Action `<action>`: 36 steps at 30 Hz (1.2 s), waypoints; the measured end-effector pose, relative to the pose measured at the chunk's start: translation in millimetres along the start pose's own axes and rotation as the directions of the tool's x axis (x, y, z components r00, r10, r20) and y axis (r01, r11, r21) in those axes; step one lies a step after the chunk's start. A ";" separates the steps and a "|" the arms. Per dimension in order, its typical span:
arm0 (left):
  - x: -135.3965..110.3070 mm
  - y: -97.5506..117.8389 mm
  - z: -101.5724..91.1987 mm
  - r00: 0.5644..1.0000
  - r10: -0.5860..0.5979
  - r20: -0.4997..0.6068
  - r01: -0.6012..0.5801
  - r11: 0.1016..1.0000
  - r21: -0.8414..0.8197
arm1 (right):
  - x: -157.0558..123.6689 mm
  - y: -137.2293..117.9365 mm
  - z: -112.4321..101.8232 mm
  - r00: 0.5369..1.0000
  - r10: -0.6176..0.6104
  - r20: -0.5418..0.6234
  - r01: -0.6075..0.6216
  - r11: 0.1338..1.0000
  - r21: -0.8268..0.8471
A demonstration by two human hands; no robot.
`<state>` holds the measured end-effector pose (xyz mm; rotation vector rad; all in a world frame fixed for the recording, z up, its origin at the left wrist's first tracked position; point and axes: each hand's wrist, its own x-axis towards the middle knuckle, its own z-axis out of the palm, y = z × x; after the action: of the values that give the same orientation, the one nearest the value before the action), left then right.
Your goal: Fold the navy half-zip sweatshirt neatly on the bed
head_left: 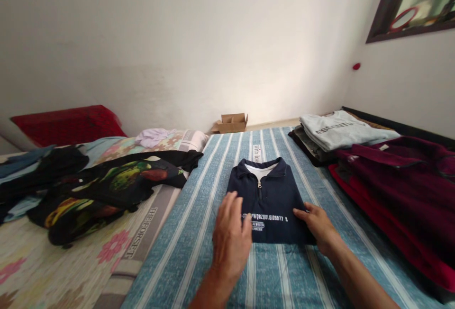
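"Pale wall (199,39), blue-striped bed (270,271). What remains?"
"Left of the left fingers (234,212), a black printed garment (117,190) lies loose."
"Containers?"
"Beyond those fingers, an open cardboard box (232,128), contents unclear."
"Hands?"
"Left fingers uncurled over the navy top (275,197), which looks folded; right fingers (314,212) at its edge, pinching or not I can't tell. Right of them, the grey stack (341,133) looks done."

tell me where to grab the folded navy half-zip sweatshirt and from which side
Probably by both side edges of the navy half-zip sweatshirt, coming from left and right together. It lies flat and face up, folded to a compact shape, with striped blue sheet showing on both sides. The open collar at the far end looks a poorer hold.
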<state>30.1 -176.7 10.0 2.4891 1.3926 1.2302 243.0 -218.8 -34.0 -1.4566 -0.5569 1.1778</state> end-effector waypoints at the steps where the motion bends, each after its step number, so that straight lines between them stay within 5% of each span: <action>1: 1.0 11.1 6.3 0.991 0.103 0.080 -0.105 0.994 0.012 | -1.0 -0.4 -0.9 0.999 0.024 0.024 -0.025 0.999 0.034; 3: 0.9 27.2 21.3 0.958 0.152 0.244 -0.168 0.985 0.045 | -3.0 -1.0 -2.8 0.995 0.065 0.074 -0.072 0.993 0.091; 5: -2.2 33.3 35.6 0.939 0.077 0.336 -0.115 0.989 0.094 | -4.6 -1.0 -4.0 0.992 0.062 0.105 -0.073 0.992 0.099; 13: -17.5 21.8 51.0 0.912 -0.043 0.407 -0.022 0.988 0.154 | 2.3 2.8 -4.6 0.999 -0.041 0.015 0.044 0.972 -0.229; 16: -17.5 24.7 50.7 0.915 -0.056 0.400 -0.008 0.988 0.155 | -0.9 -1.2 -7.9 0.977 -0.178 -0.118 0.084 0.826 -0.557; 19: -18.7 27.7 52.1 0.925 -0.068 0.373 0.006 0.987 0.163 | -10.4 -10.5 -2.7 0.859 -0.460 -0.226 0.091 0.570 -0.817; 22: -21.8 28.6 53.9 0.939 -0.076 0.336 0.018 0.985 0.173 | -14.3 -19.4 15.8 0.795 -0.603 -0.062 0.325 0.510 -0.796; 25: -24.9 28.8 54.5 0.942 -0.090 0.322 0.030 0.982 0.186 | -5.4 -24.0 37.9 0.788 -0.580 0.206 0.542 0.496 -0.679; 30: -27.3 31.4 53.0 0.937 -0.117 0.330 0.043 0.974 0.223 | 13.1 -25.3 53.9 0.815 -0.468 0.342 0.529 0.359 -0.769; 36: -30.9 32.3 50.6 0.931 -0.134 0.340 0.066 0.977 0.205 | 14.3 -25.2 54.1 0.840 -0.424 0.339 0.477 0.276 -0.835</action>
<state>76.9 -202.0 -31.5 2.5506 1.5739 0.6136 207.6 -175.5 -8.9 -1.9340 -1.7457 0.3554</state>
